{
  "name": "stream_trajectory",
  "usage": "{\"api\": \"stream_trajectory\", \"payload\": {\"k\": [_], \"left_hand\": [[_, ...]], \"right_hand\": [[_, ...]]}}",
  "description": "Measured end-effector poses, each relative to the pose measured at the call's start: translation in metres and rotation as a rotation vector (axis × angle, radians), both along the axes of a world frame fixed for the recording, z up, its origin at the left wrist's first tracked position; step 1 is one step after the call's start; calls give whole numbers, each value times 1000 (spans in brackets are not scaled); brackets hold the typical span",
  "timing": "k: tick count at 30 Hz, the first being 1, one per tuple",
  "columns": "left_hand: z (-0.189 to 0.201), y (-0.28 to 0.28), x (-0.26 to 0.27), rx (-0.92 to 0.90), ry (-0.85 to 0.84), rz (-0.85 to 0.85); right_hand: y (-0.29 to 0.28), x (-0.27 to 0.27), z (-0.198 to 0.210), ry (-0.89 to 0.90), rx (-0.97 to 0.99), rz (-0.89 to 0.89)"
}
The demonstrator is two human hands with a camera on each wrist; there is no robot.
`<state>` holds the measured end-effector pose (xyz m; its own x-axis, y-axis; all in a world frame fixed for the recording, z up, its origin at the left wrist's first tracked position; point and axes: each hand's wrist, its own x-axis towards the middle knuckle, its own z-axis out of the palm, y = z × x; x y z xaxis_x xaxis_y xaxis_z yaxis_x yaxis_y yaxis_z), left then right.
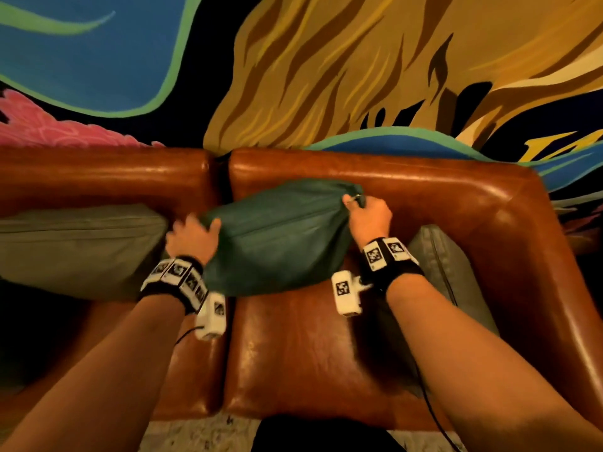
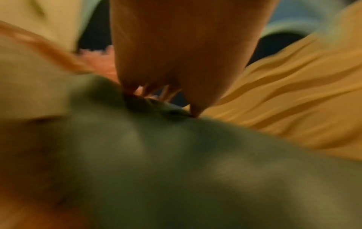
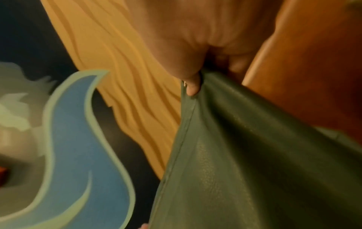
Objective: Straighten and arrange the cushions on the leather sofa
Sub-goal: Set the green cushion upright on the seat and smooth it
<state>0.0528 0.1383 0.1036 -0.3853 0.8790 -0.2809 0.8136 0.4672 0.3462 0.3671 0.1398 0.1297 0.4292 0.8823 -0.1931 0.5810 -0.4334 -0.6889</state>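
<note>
Both hands (image 1: 192,238) (image 1: 370,215) grip green cushion (image 1: 277,243) corners; fingertips hidden, left wrist view blurred.

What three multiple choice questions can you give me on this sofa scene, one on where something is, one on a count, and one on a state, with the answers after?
1. Where is the olive cushion relative to the dark green cushion?
A. To its left
B. To its right
C. Under it

2. How many cushions show on the leather sofa?
A. One
B. Three
C. Five

3. What is the state of the dark green cushion?
A. Lying untouched on the seat
B. Held at two corners by both hands
C. Dropped on the floor

Answers:
1 A, it leans on the left seat section.
2 B, olive, dark green and a grey cushion by the right armrest.
3 B, the left hand grips one corner and the right hand pinches the other.
</note>
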Motion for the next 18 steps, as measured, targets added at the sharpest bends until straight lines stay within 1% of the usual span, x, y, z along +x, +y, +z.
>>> {"api": "stream_trajectory", "payload": {"k": [1,3,4,6,7,8,9,10,11,12,14,16,18], "left_hand": [[-20,-9,-13,-106,-32,56],[-53,-20,-22,-177,-167,74],[-70,-24,-24,-203,-208,87],[-96,-35,-21,-316,-268,119],[-110,-44,-18,-392,-307,140],[-128,-53,-15,-457,-362,165],[-138,-63,-10,-496,-445,216],[-147,-71,-6,-483,-562,297],[-152,-78,-2,-427,-601,333],[-153,-78,0,-331,-616,343],[-136,-70,9,-134,-581,331],[-100,-56,20,-3,-427,175],[-69,-41,31,117,-414,107]], "right_hand": [[-3,7,-8,39,-13,-39],[-9,10,-23,87,-37,-74],[-13,12,-30,87,-60,-79],[-21,20,-48,63,-107,-110],[-26,27,-56,62,-122,-158],[-30,34,-64,74,-135,-216],[-34,42,-70,90,-143,-263],[-37,49,-75,100,-136,-293],[-40,54,-77,103,-123,-314],[-40,59,-76,104,-100,-337],[-37,63,-70,102,-31,-368],[-31,56,-64,74,-3,-348],[-28,45,-63,32,5,-291]]}}
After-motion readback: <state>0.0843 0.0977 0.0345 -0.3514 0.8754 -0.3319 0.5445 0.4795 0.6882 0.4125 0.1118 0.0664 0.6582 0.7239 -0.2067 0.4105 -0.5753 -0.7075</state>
